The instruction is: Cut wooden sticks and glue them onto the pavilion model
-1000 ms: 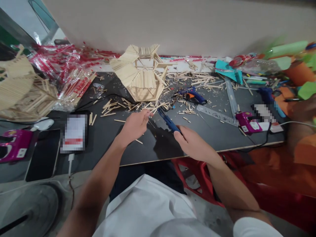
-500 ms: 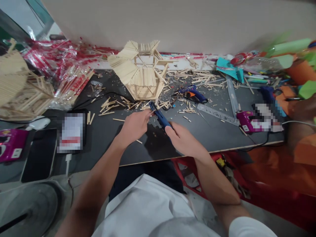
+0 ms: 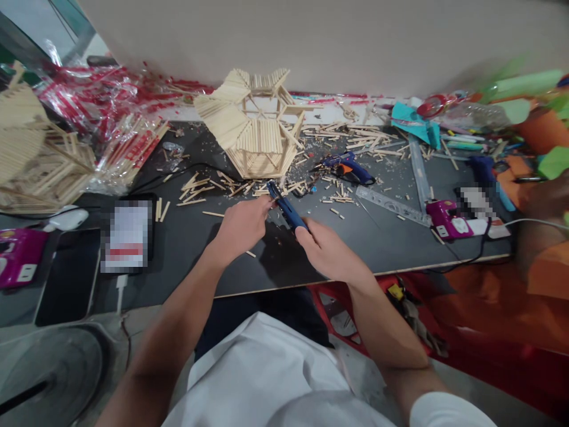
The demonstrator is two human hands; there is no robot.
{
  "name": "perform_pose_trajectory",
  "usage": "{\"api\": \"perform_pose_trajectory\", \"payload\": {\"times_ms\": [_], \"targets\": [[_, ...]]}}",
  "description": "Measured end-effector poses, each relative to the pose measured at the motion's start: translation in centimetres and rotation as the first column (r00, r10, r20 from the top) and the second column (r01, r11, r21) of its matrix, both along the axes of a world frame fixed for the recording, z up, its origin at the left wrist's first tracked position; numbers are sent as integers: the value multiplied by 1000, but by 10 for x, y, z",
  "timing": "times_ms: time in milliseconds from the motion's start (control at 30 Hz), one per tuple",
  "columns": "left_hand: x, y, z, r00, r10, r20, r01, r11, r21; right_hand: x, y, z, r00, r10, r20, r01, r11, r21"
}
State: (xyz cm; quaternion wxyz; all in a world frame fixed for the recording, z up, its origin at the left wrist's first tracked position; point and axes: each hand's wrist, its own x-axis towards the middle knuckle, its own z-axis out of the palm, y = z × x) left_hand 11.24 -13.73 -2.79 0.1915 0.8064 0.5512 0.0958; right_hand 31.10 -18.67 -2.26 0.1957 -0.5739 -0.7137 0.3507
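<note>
My right hand (image 3: 326, 246) is closed round a dark blue tool (image 3: 288, 212), which slants up and to the left with its tip near my left fingers. My left hand (image 3: 244, 225) is pinched at that tip, on something small and thin that I cannot make out. Just beyond both hands stands a model of pale wooden sticks (image 3: 260, 139), with a fan-like top and an open frame on its right. Short cut sticks (image 3: 195, 191) lie around its base.
A blue glue gun (image 3: 349, 168), a clear ruler (image 3: 393, 206) and scattered sticks lie to the right. Phones (image 3: 69, 276), a purple device (image 3: 20, 256) and a second stick model (image 3: 35, 154) are at left. Another person's hand (image 3: 544, 207) shows at far right.
The view has shifted very slightly. Both hands stay in nearly the same place, holding as before.
</note>
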Motion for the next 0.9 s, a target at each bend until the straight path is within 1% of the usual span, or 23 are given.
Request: {"api": "perform_pose_trajectory", "payload": {"times_ms": [200, 367, 567, 733, 900], "targets": [[0, 1, 3, 999, 11, -43, -12, 1000, -21, 0, 1, -1, 1000, 5, -19, -5, 1000, -14], [0, 1, 2, 999, 8, -46, -9, 1000, -29, 0, 2, -1, 1000, -2, -7, 2, 1000, -12], [3, 1, -2, 999, 43, -28, -43, 999, -14, -4, 4, -4, 994, -12, 108, 17, 999, -42], [3, 1, -2, 996, 62, -72, -63, 998, -17, -7, 7, -10, 978, -4, 211, 4, 1000, 0], [3, 2, -3, 994, 78, -79, -79, 997, -8, -10, 9, -13, 970, -10, 243, 6, 1000, 18]]}}
